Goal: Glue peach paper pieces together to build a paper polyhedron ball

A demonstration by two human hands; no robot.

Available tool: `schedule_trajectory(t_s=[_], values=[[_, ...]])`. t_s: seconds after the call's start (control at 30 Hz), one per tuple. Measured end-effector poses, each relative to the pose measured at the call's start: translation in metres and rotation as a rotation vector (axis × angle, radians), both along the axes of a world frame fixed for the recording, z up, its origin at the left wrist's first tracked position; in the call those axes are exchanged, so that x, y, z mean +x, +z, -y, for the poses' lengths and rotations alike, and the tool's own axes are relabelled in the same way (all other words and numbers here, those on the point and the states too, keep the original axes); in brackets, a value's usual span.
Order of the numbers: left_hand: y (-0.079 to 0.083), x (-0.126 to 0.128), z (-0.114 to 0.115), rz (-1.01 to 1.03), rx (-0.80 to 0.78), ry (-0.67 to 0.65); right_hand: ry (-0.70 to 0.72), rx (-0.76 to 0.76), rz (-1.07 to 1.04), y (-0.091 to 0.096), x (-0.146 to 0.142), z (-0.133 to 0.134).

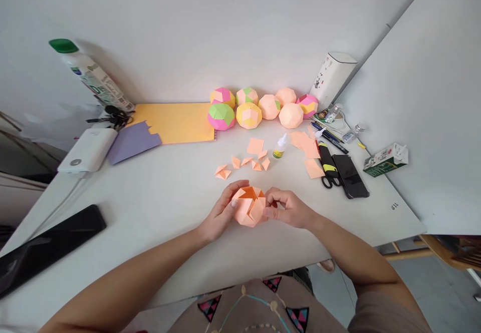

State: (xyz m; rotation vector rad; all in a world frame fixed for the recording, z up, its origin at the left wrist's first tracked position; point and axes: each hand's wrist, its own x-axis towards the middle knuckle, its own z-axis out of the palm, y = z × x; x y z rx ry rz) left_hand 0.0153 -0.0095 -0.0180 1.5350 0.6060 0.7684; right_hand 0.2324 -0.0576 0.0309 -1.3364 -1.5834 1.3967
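A peach paper ball (248,212), open at its top with pointed flaps round the gap, is held between both hands over the front of the table. My left hand (221,212) is wrapped round its left side, thumb on the near face. On the right side my right hand (285,207) pinches the ball's edge between thumb and fingers. Just beyond lie several small folded peach paper pieces (257,165) and a flat peach square (255,145). A small glue bottle (280,146) with a white tip stands behind them.
Finished paper balls (249,116) line the wall. To the right are peach sheets (310,145), scissors (330,178), pens, a phone (350,176) and a drink carton (386,160). Leftward lie yellow card (180,121), purple paper (134,143), a white power bank (87,149) and a black device (52,245).
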Motion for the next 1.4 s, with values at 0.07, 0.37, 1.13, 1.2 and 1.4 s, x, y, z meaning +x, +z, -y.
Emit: schedule_trajectory(t_s=[0.07,0.37,1.13,1.2,1.4], values=[[0.004,0.001,0.002,-0.012,-0.019,-0.001,0.003,-0.024,0.003,0.0,-0.001,0.0],[0.016,-0.001,0.004,-0.064,0.301,0.028,0.064,0.031,-0.047,-0.003,0.001,0.001],[0.056,-0.001,0.014,-0.132,-0.179,-0.103,0.09,0.114,-0.124,0.005,-0.012,0.009],[0.057,-0.001,0.016,-0.151,-0.149,-0.1,0.077,0.105,-0.106,0.007,-0.015,0.011],[0.06,0.0,0.02,-0.213,-0.064,-0.091,0.05,0.066,-0.123,0.007,-0.021,0.014]])
